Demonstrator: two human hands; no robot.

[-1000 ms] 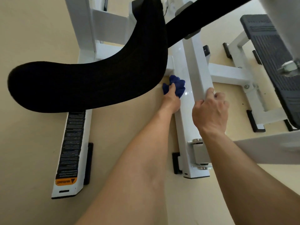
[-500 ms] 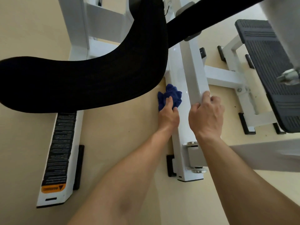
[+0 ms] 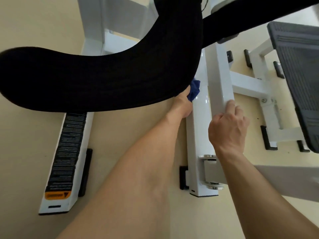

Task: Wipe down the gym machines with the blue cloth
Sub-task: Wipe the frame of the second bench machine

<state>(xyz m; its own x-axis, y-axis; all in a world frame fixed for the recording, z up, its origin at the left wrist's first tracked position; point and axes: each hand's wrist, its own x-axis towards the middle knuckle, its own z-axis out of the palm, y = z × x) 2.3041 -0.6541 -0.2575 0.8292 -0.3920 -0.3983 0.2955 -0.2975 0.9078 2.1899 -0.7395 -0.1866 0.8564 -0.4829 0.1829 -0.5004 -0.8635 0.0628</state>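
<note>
The blue cloth (image 3: 194, 90) is bunched in my left hand (image 3: 183, 105) and pressed against the left side of the white base beam (image 3: 200, 131) of the gym machine. The black curved seat pad (image 3: 96, 78) overhangs the cloth and hides my fingertips. My right hand (image 3: 227, 130) grips the raised white square tube (image 3: 220, 78) that runs above the beam, fingers curled over its lower end.
A second white base leg with a black warning label (image 3: 64, 159) lies on the beige floor at left. A grey ribbed foot plate (image 3: 298, 80) hangs at right above a white cross frame (image 3: 248, 85). A bolted pivot (image 3: 210, 171) sits at the beam's near end.
My left hand slid the cloth forward along the beam's side, further under the black pad. My right hand kept its grip on the tube. The view shifted slightly.
</note>
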